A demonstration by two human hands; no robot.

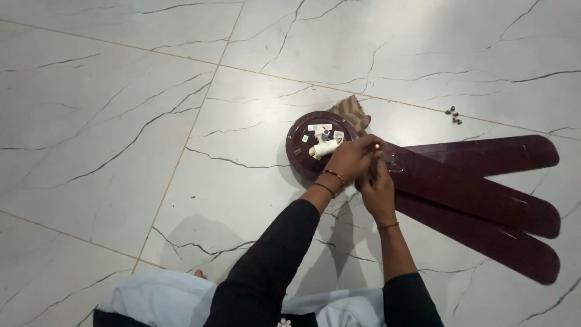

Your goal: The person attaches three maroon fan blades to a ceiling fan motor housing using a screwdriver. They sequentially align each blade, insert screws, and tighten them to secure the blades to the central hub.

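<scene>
Maroon fan motor (315,148) lies on the marble floor (121,121) at frame centre, three blades (478,194) stacked to its right. Left hand (351,158), wrist bent, fingers curled, grips the blade roots beside the motor. Right hand (376,189) presses just below it; its grasp cannot be determined. Loose screws (453,114) lie upper right.

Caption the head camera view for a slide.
Both hands work where maroon fan blades meet the motor on marble floor.
</scene>
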